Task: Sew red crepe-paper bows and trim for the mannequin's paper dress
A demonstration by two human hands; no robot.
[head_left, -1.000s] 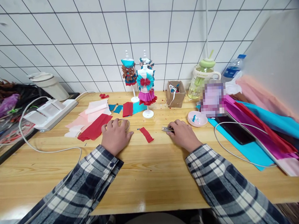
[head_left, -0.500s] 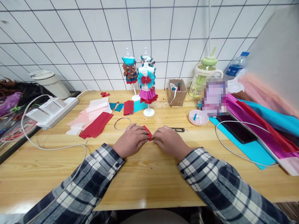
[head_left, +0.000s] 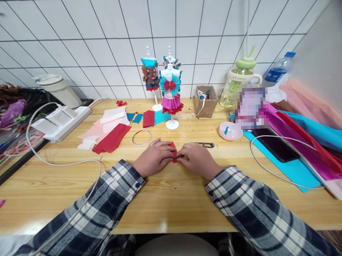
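A small red paper piece [head_left: 173, 147] lies on the wooden table [head_left: 168, 196] between my hands. Flat over its left side rests my left hand [head_left: 155, 157], its fingers stretched out and close together. My right hand [head_left: 198, 159] pinches the piece's lower right edge between thumb and fingertips. Partly behind that hand are black thread snips [head_left: 207, 145]. Beyond my left hand lies a thin ring [head_left: 141, 137]. Farther back, small dress forms wear coloured paper outfits, the nearest one [head_left: 171, 101] in blue, red and magenta.
Red [head_left: 111, 139] and pink sheets lie left, near a white power strip [head_left: 65, 123] with a trailing cable. A cardboard box [head_left: 205, 102], pink dish [head_left: 230, 130], green-lidded bottle [head_left: 239, 79], black phone [head_left: 276, 145] and coloured paper stand or lie right.
The camera view has shifted slightly, so the scene sits a little differently. Both hands stay at the red piece, with only slight finger movement.
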